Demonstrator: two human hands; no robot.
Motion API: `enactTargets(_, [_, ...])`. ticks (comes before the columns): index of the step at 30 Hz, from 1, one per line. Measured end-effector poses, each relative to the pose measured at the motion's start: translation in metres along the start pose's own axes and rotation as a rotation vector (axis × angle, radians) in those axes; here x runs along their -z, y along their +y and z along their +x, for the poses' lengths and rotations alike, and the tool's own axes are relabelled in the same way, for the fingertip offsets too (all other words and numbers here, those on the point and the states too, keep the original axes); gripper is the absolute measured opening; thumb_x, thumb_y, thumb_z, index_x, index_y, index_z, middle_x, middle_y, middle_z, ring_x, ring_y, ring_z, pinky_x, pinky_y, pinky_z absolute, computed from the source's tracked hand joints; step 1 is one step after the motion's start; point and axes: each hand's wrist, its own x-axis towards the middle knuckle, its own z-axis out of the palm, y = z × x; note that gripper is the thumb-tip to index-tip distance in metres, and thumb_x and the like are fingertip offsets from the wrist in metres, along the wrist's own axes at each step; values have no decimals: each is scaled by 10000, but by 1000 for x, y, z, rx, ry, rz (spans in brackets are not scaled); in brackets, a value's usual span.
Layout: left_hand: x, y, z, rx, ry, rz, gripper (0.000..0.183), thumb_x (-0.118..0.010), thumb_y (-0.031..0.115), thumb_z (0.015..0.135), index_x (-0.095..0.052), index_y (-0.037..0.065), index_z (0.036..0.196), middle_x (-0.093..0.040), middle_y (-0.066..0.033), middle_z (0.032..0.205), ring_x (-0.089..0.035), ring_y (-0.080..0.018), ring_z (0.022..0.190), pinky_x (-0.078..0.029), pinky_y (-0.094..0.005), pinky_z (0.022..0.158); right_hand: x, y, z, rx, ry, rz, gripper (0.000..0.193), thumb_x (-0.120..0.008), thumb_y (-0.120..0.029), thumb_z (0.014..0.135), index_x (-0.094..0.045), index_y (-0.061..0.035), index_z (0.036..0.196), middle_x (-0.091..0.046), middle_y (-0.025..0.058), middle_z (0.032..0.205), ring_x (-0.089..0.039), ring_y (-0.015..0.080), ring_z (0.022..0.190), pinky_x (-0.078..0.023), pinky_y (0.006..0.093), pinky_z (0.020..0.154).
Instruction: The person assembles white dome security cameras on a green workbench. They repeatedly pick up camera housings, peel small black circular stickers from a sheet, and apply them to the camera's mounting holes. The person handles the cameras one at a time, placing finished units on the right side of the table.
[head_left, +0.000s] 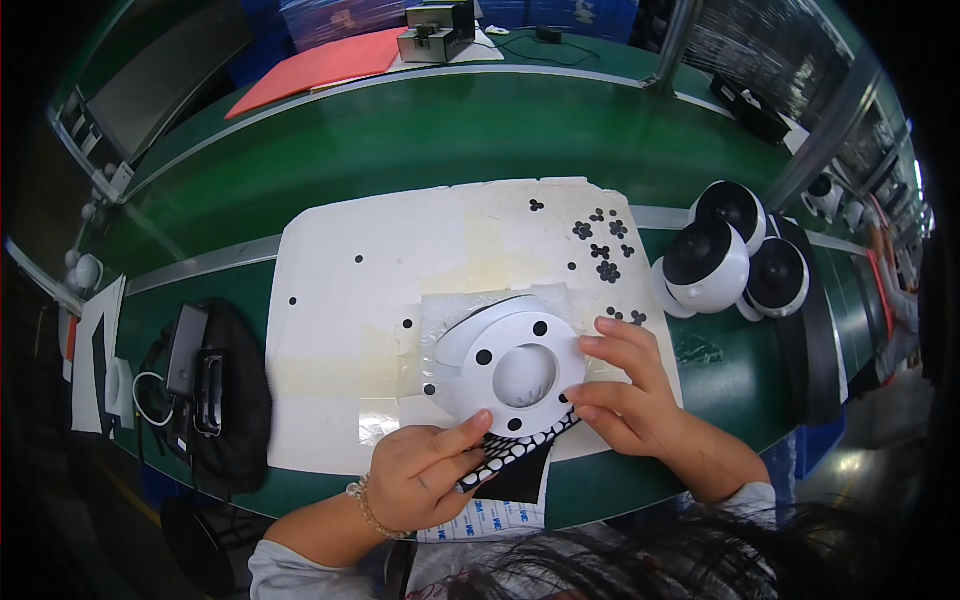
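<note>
The white housing (478, 385) lies between the two hands, its flat ring face upward. The left grip (412, 480) is at the housing's lower left: the index fingertip reaches its edge, while the other fingers are curled closed around the end of a dotted sheet (500, 456) running just below the housing. The right grip (640, 400) is right against the housing's right side, fingers parted, one tip near the upper right edge and others at a black pad (563, 398) on the ring; whether they pinch anything, I cannot tell. Three more pads sit around the housing's central opening.

Under the housing is a translucent padding sheet (553, 294), on a white board (335, 380) on the green counter (420, 140). Beyond the housing to the right are clustered black dots (608, 272); farther right, black-and-white domes (708, 270). Well left of it lies a black bag (245, 420).
</note>
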Motion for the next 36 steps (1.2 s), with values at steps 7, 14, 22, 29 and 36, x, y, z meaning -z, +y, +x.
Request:
enactTargets(7, [-1, 0, 0, -8, 11, 7, 248, -699, 8, 565, -554, 17, 766, -537, -186, 1134, -628, -214, 662, -487, -295, 548, -2, -4, 2, -144, -14, 158, 131, -634, -112, 730, -602, -99, 856, -465, 115, 1208, -355, 328, 1178, -274, 427, 958])
enactTargets(14, [-5, -2, -1, -12, 65, 6, 233, -678, 29, 560, -592, 5, 775, -547, -165, 1135, -598, -207, 612, -467, -282, 525, 1, -24, 7, -234, -13, 144, 65, -568, -113, 795, -555, -67, 839, -366, 175, 1293, -260, 375, 1235, -211, 438, 995])
enactTargets(22, [-8, -3, -2, -17, 89, -9, 215, -667, 43, 576, -598, 2, 776, -548, -164, 1139, -576, -202, 568, -458, -274, 508, -3, -22, 9, -284, -23, 97, 61, -537, -106, 817, -549, -54, 848, -351, 197, 1302, -268, 383, 1234, -211, 441, 997])
enactTargets(29, [-3, -1, -1, -5, 20, -6, 257, -700, 1, 546, -568, 4, 766, -534, -181, 1134, -623, -223, 665, -477, -293, 551, -4, -22, 10, -272, -19, 92, 61, -534, -96, 817, -543, -48, 853, -353, 199, 1300, -288, 388, 1221, -227, 443, 990])
enactTargets(36, [-3, -1, 0, -27, 21, 11, 265, -704, -2, 535, -563, 2, 759, -536, -191, 1122, -617, -218, 661, -474, -293, 543, -5, -20, 9, -270, -12, 117, 59, -542, -83, 804, -545, -51, 854, -374, 196, 1282, -299, 391, 1211, -238, 442, 986])
